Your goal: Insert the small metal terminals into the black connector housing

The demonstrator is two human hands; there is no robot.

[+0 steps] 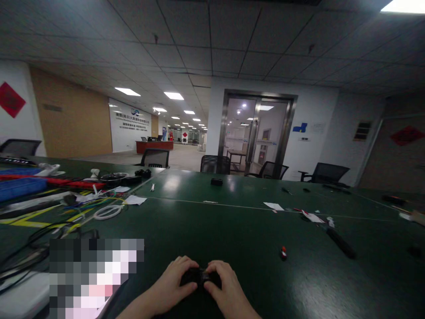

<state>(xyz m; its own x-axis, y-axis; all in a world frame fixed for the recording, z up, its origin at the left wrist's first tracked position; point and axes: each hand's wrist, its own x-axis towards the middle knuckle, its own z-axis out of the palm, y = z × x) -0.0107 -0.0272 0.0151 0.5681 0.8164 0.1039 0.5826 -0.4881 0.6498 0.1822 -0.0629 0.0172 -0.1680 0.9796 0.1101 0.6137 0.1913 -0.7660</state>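
Note:
Low in the head view, at the near edge of a dark green table, both my hands close around a small black object. My left hand curls over its left side, thumb underneath. My right hand grips its right side with bent fingers. The object is mostly covered, so I cannot make out what it is. A small red-tipped item lies on the table just right of and beyond my right hand.
Cables, yellow and red wires, a white ring and blue trays crowd the left. Paper scraps and a black tool lie to the right. Black office chairs line the far edge before a glass door.

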